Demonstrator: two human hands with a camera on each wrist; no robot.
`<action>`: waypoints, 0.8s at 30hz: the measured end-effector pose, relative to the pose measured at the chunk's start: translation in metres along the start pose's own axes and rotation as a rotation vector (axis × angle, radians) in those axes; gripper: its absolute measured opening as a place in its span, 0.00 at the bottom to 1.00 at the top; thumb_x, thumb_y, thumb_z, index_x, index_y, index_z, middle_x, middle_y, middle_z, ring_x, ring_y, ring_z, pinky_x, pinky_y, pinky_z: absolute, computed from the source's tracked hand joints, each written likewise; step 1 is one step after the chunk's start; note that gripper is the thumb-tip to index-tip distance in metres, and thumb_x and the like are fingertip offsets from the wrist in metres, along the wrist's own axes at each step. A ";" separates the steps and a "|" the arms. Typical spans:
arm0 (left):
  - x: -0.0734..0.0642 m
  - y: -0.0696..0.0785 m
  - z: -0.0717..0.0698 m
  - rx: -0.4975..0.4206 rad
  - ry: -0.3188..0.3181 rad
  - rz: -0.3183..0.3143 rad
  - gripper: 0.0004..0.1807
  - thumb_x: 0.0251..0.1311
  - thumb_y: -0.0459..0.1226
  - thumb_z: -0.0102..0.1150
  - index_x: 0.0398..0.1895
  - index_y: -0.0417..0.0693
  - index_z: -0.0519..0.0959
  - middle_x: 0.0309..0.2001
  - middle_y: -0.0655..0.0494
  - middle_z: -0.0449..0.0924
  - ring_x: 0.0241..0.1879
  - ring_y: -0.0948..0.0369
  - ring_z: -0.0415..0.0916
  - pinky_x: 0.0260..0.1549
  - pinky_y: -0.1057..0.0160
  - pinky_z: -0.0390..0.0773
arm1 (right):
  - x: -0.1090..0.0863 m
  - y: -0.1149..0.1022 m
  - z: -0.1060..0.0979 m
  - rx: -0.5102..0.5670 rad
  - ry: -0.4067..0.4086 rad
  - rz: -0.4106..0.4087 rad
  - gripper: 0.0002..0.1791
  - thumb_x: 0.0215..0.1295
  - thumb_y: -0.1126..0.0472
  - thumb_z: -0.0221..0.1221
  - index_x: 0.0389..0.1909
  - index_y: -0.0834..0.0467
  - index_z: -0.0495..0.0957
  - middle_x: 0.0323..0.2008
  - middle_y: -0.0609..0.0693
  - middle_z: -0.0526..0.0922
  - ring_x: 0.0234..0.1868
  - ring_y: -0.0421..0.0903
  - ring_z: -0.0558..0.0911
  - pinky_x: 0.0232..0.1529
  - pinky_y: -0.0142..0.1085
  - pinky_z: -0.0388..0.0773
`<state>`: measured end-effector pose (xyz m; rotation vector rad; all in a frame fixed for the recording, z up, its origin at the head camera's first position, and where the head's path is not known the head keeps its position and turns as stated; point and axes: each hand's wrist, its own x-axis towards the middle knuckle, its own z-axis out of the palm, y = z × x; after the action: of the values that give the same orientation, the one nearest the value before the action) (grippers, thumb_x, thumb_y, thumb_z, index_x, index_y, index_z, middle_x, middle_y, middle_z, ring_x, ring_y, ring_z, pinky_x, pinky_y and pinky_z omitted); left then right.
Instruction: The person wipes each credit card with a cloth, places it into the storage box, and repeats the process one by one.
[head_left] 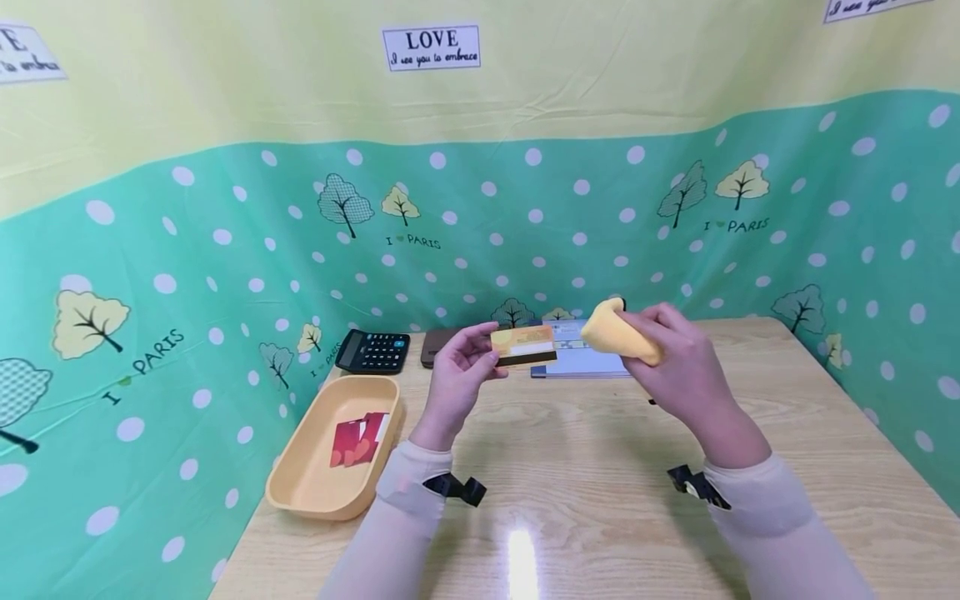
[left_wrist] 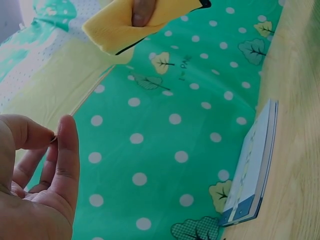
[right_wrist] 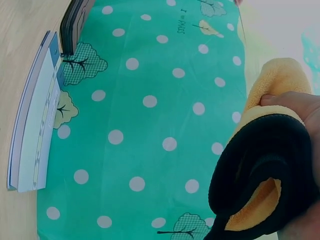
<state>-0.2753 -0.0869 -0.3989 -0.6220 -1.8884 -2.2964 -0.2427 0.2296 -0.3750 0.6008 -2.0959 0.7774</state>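
Note:
My left hand (head_left: 461,367) pinches a gold bank card (head_left: 525,343) between thumb and fingers, its dark magnetic stripe facing me. In the left wrist view the card (left_wrist: 82,102) shows edge-on as a thin line. To the right, my right hand (head_left: 678,358) grips a folded yellow cloth (head_left: 618,333). The right wrist view shows dark edging on this cloth (right_wrist: 280,80), with a finger pressed into its fold. Card and cloth are held apart, above the table. Two red cards (head_left: 358,440) lie in a peach plastic basket (head_left: 296,492) left of my left hand.
A black calculator (head_left: 375,352) stands at the back left beside a dark brown wallet-like item (head_left: 432,346). Behind my hands lies a pale blue and white book (head_left: 577,364). Dotted green curtain (head_left: 510,250) surrounds the wooden table (head_left: 570,475) at the back and sides.

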 end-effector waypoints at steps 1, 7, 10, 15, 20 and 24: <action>0.000 0.000 0.001 0.003 0.001 0.000 0.22 0.70 0.23 0.59 0.66 0.34 0.75 0.45 0.47 0.76 0.42 0.56 0.80 0.42 0.60 0.90 | 0.000 -0.001 0.001 0.002 -0.002 0.000 0.33 0.48 0.78 0.72 0.59 0.59 0.86 0.41 0.53 0.82 0.31 0.45 0.78 0.30 0.28 0.72; -0.001 -0.001 0.005 0.004 -0.013 -0.007 0.21 0.70 0.22 0.59 0.65 0.32 0.74 0.45 0.47 0.75 0.40 0.57 0.80 0.42 0.58 0.91 | -0.001 -0.005 0.008 0.011 -0.028 -0.011 0.32 0.49 0.77 0.72 0.59 0.59 0.86 0.42 0.53 0.82 0.32 0.45 0.77 0.28 0.36 0.77; -0.002 -0.001 0.008 0.000 -0.028 -0.007 0.21 0.70 0.22 0.59 0.64 0.31 0.74 0.44 0.47 0.76 0.39 0.58 0.80 0.41 0.58 0.91 | -0.002 -0.007 0.012 0.021 -0.039 -0.022 0.32 0.50 0.77 0.73 0.59 0.59 0.86 0.43 0.54 0.82 0.32 0.45 0.78 0.28 0.39 0.79; -0.002 -0.004 0.014 0.000 -0.064 -0.012 0.21 0.69 0.21 0.57 0.65 0.30 0.74 0.44 0.47 0.77 0.39 0.57 0.80 0.41 0.57 0.91 | -0.003 -0.009 0.020 0.037 -0.050 -0.048 0.31 0.50 0.75 0.74 0.59 0.58 0.86 0.44 0.54 0.82 0.35 0.48 0.80 0.30 0.42 0.81; -0.004 -0.007 0.020 0.001 -0.110 -0.018 0.22 0.69 0.19 0.55 0.65 0.31 0.74 0.43 0.47 0.76 0.39 0.57 0.79 0.42 0.55 0.91 | -0.006 -0.013 0.028 0.020 -0.082 -0.066 0.31 0.50 0.74 0.75 0.59 0.58 0.86 0.44 0.53 0.81 0.36 0.48 0.81 0.33 0.44 0.84; -0.007 -0.009 0.025 -0.002 -0.138 -0.025 0.21 0.69 0.19 0.57 0.64 0.32 0.75 0.43 0.47 0.76 0.39 0.56 0.79 0.43 0.54 0.91 | -0.008 -0.018 0.033 -0.004 -0.106 -0.078 0.31 0.49 0.74 0.75 0.59 0.58 0.86 0.43 0.53 0.80 0.36 0.50 0.81 0.34 0.45 0.86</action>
<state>-0.2655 -0.0620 -0.4059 -0.7807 -1.9638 -2.3265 -0.2441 0.1954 -0.3920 0.7315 -2.1560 0.7112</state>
